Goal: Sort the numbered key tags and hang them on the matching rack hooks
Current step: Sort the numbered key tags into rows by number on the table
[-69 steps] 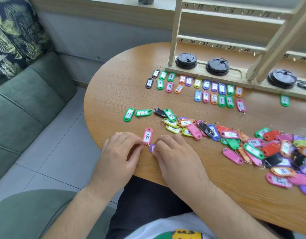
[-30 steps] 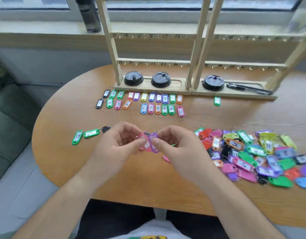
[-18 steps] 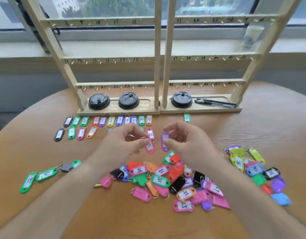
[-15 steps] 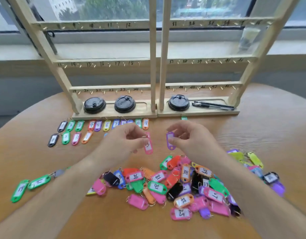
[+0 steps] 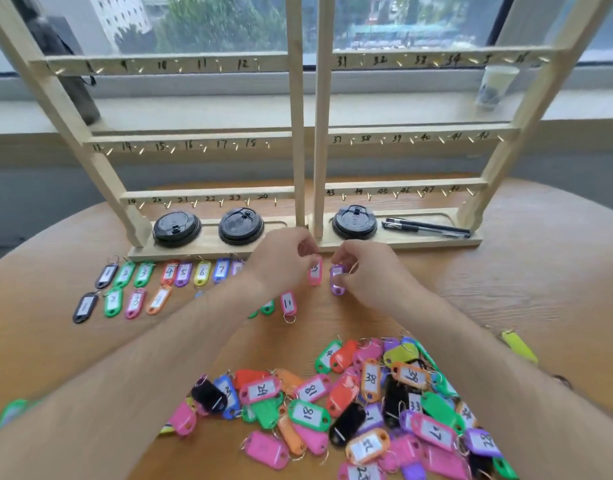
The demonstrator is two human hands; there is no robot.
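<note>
My left hand [image 5: 281, 259] pinches a pink key tag [image 5: 314, 274] by its top, low over the table in front of the rack base. Beside it, my right hand [image 5: 369, 271] holds a purple key tag [image 5: 337, 280]. Two wooden racks [image 5: 300, 140] with numbered hooks stand behind, no tags hanging on them. Two rows of sorted tags [image 5: 142, 285] lie left of my hands, partly hidden by my left forearm. A pink tag marked 11 [image 5: 288, 304] lies just below my left hand. A heap of mixed tags [image 5: 350, 407] lies near me.
Three black cup lids [image 5: 241, 226] and black pens [image 5: 424, 228] rest in the rack base trays. A yellow tag [image 5: 518, 346] lies alone at the right. A paper cup [image 5: 493, 84] and a dark object stand on the window sill.
Both hands lifted the pink and purple tags from the near table edge and carried them forward to the rack base. My view rose from the table to the racks.
</note>
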